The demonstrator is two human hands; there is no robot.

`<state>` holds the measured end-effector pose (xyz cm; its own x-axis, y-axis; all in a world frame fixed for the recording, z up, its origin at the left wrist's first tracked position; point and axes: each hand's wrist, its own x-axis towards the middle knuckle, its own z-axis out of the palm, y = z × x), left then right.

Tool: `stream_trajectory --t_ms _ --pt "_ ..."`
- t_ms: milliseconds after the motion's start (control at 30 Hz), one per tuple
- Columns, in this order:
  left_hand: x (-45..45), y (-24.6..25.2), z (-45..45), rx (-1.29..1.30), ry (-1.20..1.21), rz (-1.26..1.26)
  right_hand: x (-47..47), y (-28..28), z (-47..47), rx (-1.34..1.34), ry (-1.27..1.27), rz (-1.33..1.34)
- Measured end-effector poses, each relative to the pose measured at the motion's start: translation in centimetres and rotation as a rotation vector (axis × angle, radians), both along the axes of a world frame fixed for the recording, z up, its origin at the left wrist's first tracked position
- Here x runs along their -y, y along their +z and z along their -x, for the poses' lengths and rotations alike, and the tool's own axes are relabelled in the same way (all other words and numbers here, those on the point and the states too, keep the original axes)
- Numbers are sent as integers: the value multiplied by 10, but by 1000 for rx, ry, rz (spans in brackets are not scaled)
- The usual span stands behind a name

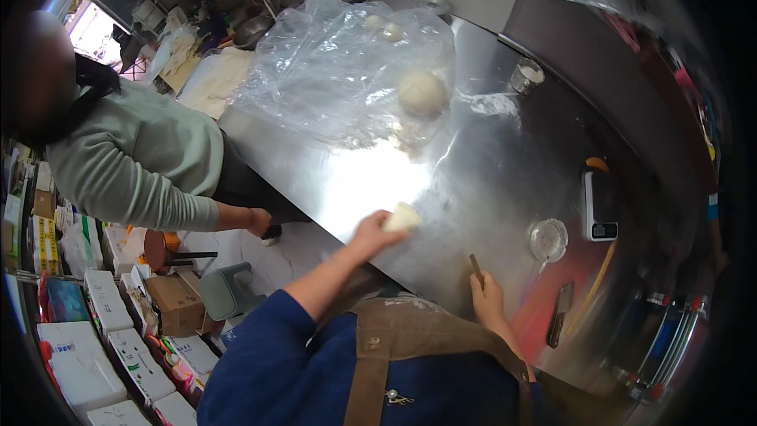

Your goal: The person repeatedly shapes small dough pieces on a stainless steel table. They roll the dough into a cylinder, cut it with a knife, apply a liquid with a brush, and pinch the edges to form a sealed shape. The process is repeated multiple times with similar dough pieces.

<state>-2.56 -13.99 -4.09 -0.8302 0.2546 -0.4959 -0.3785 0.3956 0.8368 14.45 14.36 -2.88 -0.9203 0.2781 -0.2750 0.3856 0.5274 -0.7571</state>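
A pale lump of dough (403, 218) is held in my left hand (374, 233), just above the metal worktable (461, 189). My right hand (488, 294) grips a thin brown stick (475, 266), perhaps a small rolling pin, whose lower part my fingers hide. Farther off, a sheet of clear plastic (331, 65) covers a large round ball of dough (422, 93) and smaller dough balls (390, 31). Right of them, a metal tin of white powder (526, 76) stands beside a patch of spilled white powder (489, 103).
On the right lie a cleaver (559, 315), a yellowish stick (591, 290), a clear glass dish (547, 239) and a digital scale (599, 206). A person in a pale green sweater (142, 154) stands at the table's left edge. Boxes (83, 361) and a stool (227, 293) are behind that edge.
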Motion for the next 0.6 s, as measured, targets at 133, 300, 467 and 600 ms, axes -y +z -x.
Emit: stream_trajectory --t_ms 133,300,467,600 --pt "135 1 92 -115 482 260 35 -2 30 -33 27 -87" --pt "261 -14 191 -301 758 316 61 -13 82 -52 -35 -308" --pt "290 -14 226 -341 569 1029 61 -28 134 -16 -209 -513" --pt "238 4 224 -857 217 807 86 -15 156 -131 -210 -626"
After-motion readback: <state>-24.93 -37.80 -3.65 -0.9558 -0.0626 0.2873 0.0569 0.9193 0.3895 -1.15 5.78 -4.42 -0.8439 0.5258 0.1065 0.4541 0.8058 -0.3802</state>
